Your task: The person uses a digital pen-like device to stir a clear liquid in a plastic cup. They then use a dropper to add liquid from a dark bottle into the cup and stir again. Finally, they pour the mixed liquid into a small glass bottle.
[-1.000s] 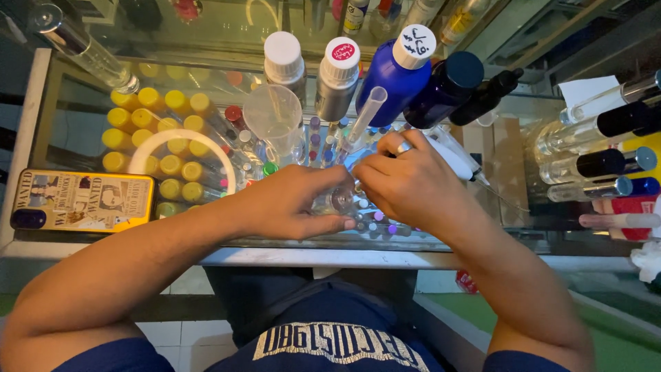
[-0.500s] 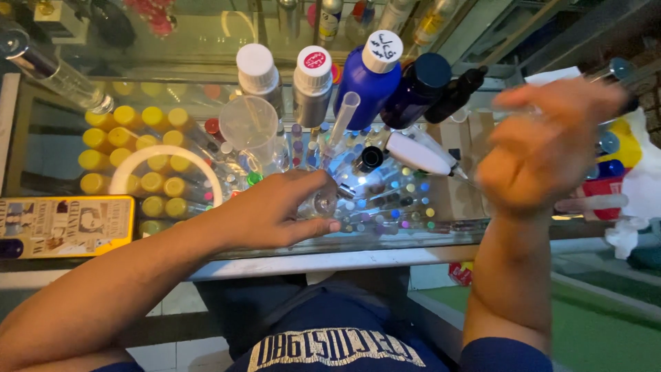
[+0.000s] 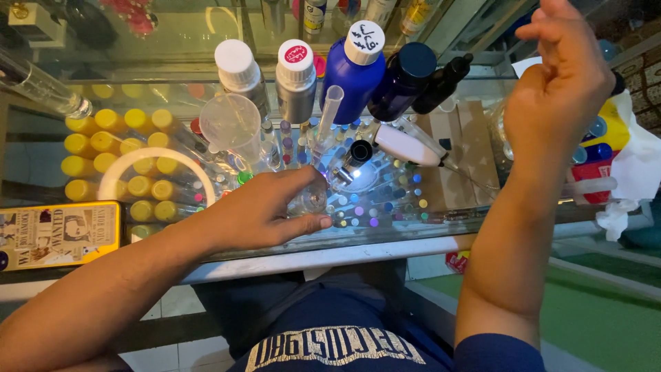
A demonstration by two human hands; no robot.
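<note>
My left hand (image 3: pixel 265 210) rests on the glass countertop (image 3: pixel 385 231), thumb and fingers closed around a small clear glass bottle (image 3: pixel 314 200). Just beyond it stands a small black-capped vial (image 3: pixel 358 153), with a white pen-shaped tool (image 3: pixel 407 146) lying beside it. My right hand (image 3: pixel 558 89) is raised high at the right, away from the counter, seen from the back with its fingers curled. Whether it holds anything is hidden.
At the back stand a clear plastic cup (image 3: pixel 231 124), a clear tube (image 3: pixel 329 114), two white-capped bottles (image 3: pixel 296 79), a blue bottle (image 3: pixel 354 72), a dark blue bottle (image 3: pixel 405 83) and a black dropper bottle (image 3: pixel 444 83). Yellow-capped vials (image 3: pixel 103 145) lie under the glass. A yellow-cased phone (image 3: pixel 58 234) lies left, white tissue (image 3: pixel 633 172) right.
My right hand has left the small bottle and risen up to the right, its fingers curling in. My left hand has stayed on the bottle.
</note>
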